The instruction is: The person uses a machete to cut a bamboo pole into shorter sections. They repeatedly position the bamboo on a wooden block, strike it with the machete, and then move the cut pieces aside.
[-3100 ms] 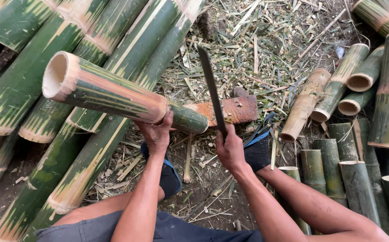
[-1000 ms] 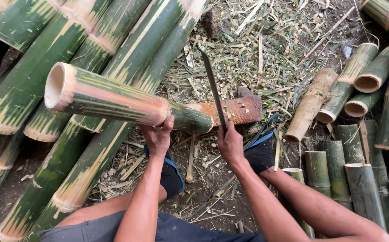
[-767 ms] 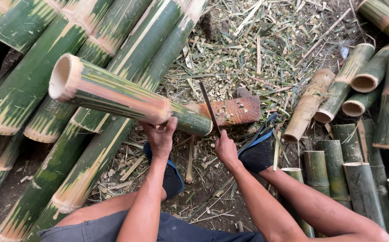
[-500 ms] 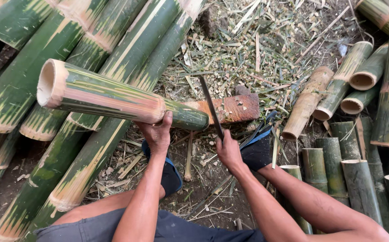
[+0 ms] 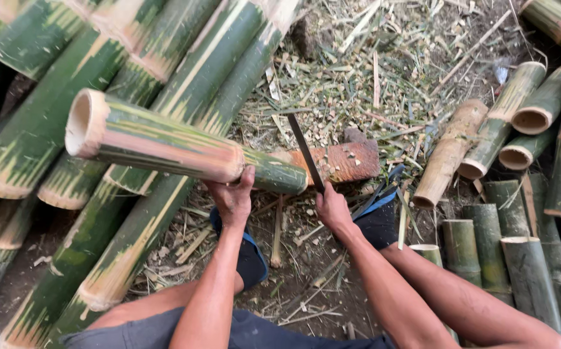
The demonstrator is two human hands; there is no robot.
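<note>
I'm looking down at the ground here and I see no packages, no labels, no signs and no screens anywhere. One small pale bluish scrap point(image 5: 501, 70) lies among the litter near the top right; it might be a bit of wrapper, but it's too blurred to tell.

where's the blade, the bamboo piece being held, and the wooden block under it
blade point(image 5: 304, 150), head view, middle of the dark flat side
bamboo piece point(image 5: 164, 139), head view, middle of its striped green wall
wooden block point(image 5: 348, 161), head view, reddish top face right of the blade
</note>
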